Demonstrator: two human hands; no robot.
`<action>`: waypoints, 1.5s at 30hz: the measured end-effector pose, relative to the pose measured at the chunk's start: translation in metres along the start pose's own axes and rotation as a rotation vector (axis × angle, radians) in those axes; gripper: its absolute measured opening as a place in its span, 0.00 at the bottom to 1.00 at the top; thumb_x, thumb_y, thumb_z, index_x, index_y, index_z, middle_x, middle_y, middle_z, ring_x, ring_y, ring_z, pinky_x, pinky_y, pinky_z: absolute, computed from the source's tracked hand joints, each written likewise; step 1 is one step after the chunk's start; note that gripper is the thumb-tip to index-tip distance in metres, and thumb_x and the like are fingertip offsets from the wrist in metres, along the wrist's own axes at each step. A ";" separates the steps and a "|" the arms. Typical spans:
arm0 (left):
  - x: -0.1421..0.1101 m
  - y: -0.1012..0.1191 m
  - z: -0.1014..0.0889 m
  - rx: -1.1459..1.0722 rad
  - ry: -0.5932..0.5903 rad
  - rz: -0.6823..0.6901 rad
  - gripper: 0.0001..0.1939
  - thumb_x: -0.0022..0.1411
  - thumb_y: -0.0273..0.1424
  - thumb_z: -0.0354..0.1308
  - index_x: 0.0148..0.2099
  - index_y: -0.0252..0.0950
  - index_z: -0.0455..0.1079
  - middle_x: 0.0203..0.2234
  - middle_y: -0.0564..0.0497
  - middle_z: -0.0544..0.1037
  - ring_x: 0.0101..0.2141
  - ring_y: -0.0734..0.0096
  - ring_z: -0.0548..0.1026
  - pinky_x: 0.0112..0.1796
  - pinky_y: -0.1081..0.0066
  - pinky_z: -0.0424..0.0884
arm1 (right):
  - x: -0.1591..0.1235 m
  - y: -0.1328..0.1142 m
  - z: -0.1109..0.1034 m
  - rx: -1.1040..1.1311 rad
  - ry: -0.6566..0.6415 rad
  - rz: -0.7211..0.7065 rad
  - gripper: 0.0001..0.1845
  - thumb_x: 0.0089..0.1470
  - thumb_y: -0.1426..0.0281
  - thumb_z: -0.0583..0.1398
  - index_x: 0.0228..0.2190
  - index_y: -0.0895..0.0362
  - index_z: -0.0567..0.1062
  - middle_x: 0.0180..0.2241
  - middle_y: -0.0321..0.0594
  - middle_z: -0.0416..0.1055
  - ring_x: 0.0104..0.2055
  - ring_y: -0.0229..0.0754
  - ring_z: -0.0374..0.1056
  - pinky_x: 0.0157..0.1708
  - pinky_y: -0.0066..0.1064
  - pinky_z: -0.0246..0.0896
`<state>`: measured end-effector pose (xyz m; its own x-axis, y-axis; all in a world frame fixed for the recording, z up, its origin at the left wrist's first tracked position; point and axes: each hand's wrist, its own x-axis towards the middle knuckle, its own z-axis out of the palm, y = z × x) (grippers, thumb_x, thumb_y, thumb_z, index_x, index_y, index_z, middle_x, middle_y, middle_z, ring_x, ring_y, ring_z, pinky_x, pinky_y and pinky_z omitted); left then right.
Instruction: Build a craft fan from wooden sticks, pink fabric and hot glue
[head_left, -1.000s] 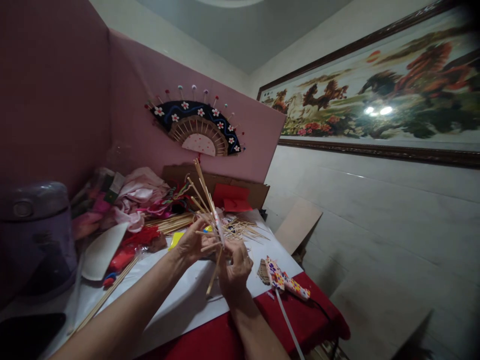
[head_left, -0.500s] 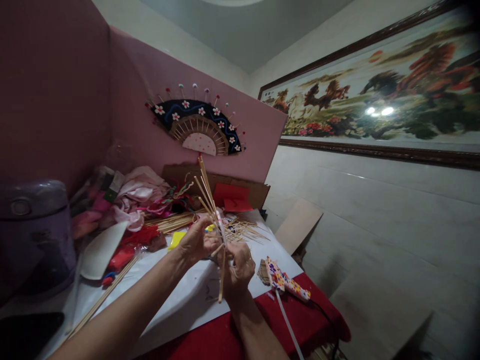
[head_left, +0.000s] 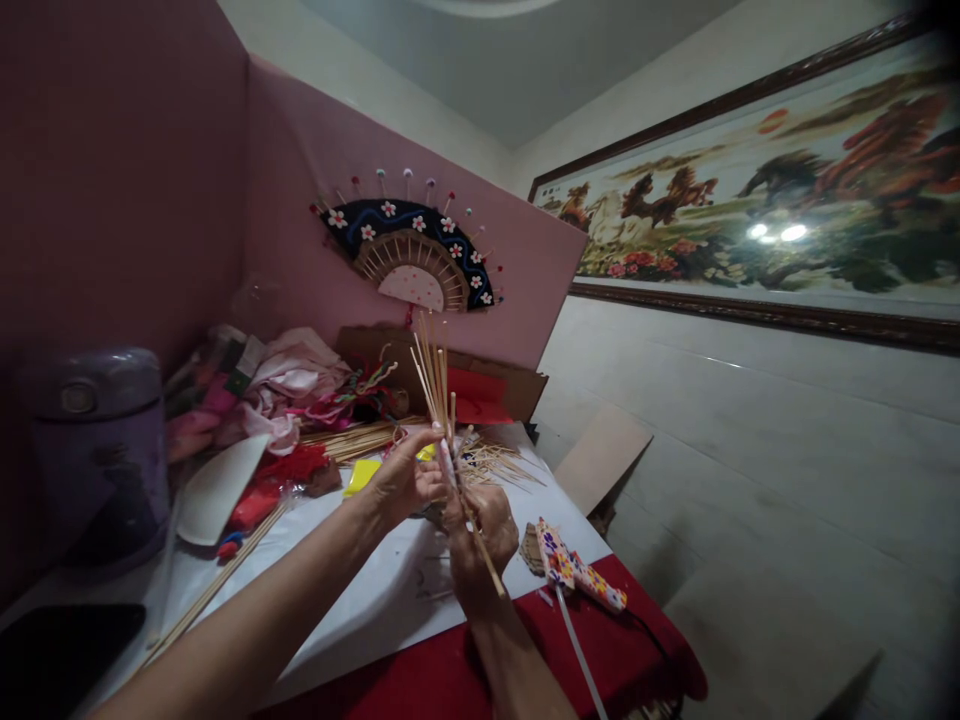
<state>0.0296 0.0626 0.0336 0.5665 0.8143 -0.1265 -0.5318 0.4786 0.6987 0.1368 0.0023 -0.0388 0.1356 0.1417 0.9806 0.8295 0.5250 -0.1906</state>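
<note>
Both my hands are together over the white sheet, closed around a bunch of thin wooden sticks [head_left: 432,375]. The sticks' upper ends spread like a narrow fan, and one thicker end slants down past my right wrist. My left hand [head_left: 409,478] grips the bunch from the left, thumb raised along it. On the other side, my right hand [head_left: 486,525] is wrapped round the lower part. A pale, patterned piece [head_left: 447,465] runs along the sticks between my hands; what it is I cannot make out. My fingers hide where the sticks meet.
Right of my hands lies a flower-patterned glue gun [head_left: 555,555] on red cloth [head_left: 585,645]. Loose sticks [head_left: 499,460] lie behind them. A decorated fan [head_left: 420,240] is on the pink board. Pink fabric [head_left: 300,360], a purple container [head_left: 105,450] and a phone-like dark slab [head_left: 71,650] are left.
The stick bunch has turned in my hands: its lower end swings right, and its upper sticks look more upright and spread. The whole view has shifted slightly.
</note>
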 end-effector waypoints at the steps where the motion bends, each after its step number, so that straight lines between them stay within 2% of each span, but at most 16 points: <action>1: 0.001 0.000 0.000 0.017 0.005 0.004 0.06 0.57 0.30 0.55 0.34 0.32 0.69 0.19 0.49 0.72 0.16 0.74 0.71 0.18 0.75 0.71 | 0.000 0.000 0.000 0.015 -0.001 -0.002 0.05 0.55 0.76 0.60 0.35 0.56 0.72 0.29 0.38 0.72 0.32 0.39 0.67 0.33 0.32 0.65; 6: 0.001 -0.001 0.001 0.072 0.022 0.041 0.07 0.56 0.31 0.55 0.35 0.31 0.69 0.18 0.49 0.72 0.15 0.74 0.70 0.18 0.75 0.70 | 0.003 -0.002 -0.002 0.080 0.008 0.004 0.05 0.55 0.77 0.59 0.34 0.56 0.73 0.29 0.38 0.72 0.32 0.39 0.68 0.34 0.32 0.65; 11: -0.001 0.000 0.004 0.085 0.090 0.047 0.06 0.56 0.31 0.57 0.35 0.33 0.67 0.18 0.50 0.72 0.16 0.72 0.71 0.18 0.74 0.71 | 0.002 -0.004 0.000 0.017 0.003 0.061 0.01 0.55 0.74 0.61 0.31 0.57 0.72 0.26 0.35 0.70 0.29 0.37 0.67 0.29 0.28 0.63; 14: -0.001 0.001 0.006 0.092 0.111 0.039 0.07 0.56 0.32 0.57 0.35 0.33 0.67 0.17 0.49 0.72 0.15 0.71 0.71 0.16 0.74 0.69 | 0.001 -0.003 0.002 -0.005 0.004 0.075 0.03 0.55 0.72 0.62 0.32 0.57 0.71 0.27 0.36 0.70 0.28 0.36 0.66 0.27 0.26 0.62; 19: -0.006 0.004 0.011 0.111 0.175 0.020 0.07 0.56 0.31 0.57 0.34 0.32 0.68 0.16 0.49 0.71 0.14 0.72 0.69 0.16 0.75 0.68 | -0.001 0.000 0.003 0.012 -0.017 0.072 0.04 0.56 0.70 0.61 0.34 0.57 0.71 0.29 0.39 0.71 0.32 0.38 0.68 0.30 0.28 0.63; 24: -0.013 0.006 0.017 0.156 0.189 0.017 0.08 0.56 0.32 0.57 0.35 0.31 0.68 0.16 0.50 0.71 0.14 0.72 0.69 0.18 0.74 0.69 | -0.001 -0.002 0.002 -0.015 -0.004 0.111 0.08 0.56 0.66 0.61 0.33 0.57 0.70 0.27 0.37 0.69 0.29 0.37 0.65 0.26 0.27 0.60; 28: -0.010 0.005 0.016 0.191 0.208 0.025 0.09 0.55 0.33 0.59 0.35 0.32 0.68 0.15 0.51 0.71 0.15 0.71 0.70 0.19 0.73 0.70 | -0.001 -0.004 0.001 -0.033 -0.023 0.124 0.07 0.56 0.67 0.61 0.32 0.58 0.69 0.26 0.35 0.67 0.27 0.36 0.64 0.25 0.26 0.58; 33: -0.007 0.005 0.014 0.192 0.187 0.033 0.10 0.54 0.34 0.60 0.36 0.33 0.68 0.17 0.50 0.73 0.15 0.70 0.71 0.20 0.72 0.71 | -0.002 -0.004 0.001 -0.067 -0.036 0.119 0.06 0.56 0.68 0.61 0.32 0.57 0.69 0.26 0.35 0.67 0.28 0.36 0.65 0.26 0.27 0.59; 39: -0.013 0.007 0.017 0.207 0.119 0.007 0.09 0.56 0.34 0.57 0.35 0.32 0.67 0.16 0.50 0.71 0.14 0.70 0.70 0.17 0.72 0.69 | -0.002 -0.002 0.002 -0.070 -0.005 0.087 0.05 0.57 0.68 0.60 0.34 0.56 0.70 0.28 0.37 0.69 0.30 0.37 0.67 0.25 0.27 0.61; 42: -0.013 0.007 0.018 0.199 0.103 0.014 0.09 0.55 0.34 0.57 0.34 0.32 0.67 0.16 0.50 0.71 0.14 0.70 0.70 0.16 0.72 0.69 | -0.001 -0.002 0.004 -0.071 0.007 0.061 0.06 0.56 0.67 0.60 0.36 0.56 0.70 0.30 0.39 0.71 0.33 0.40 0.69 0.28 0.29 0.64; 45: -0.012 0.009 0.015 0.190 0.077 0.027 0.08 0.55 0.33 0.57 0.33 0.32 0.68 0.17 0.50 0.71 0.15 0.71 0.70 0.18 0.72 0.70 | -0.002 -0.002 0.003 -0.025 -0.035 0.092 0.07 0.57 0.70 0.59 0.39 0.56 0.70 0.33 0.41 0.72 0.36 0.41 0.70 0.32 0.31 0.67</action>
<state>0.0271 0.0524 0.0518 0.5003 0.8520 -0.1543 -0.4138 0.3918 0.8217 0.1328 0.0036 -0.0402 0.1935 0.2179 0.9566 0.8276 0.4875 -0.2784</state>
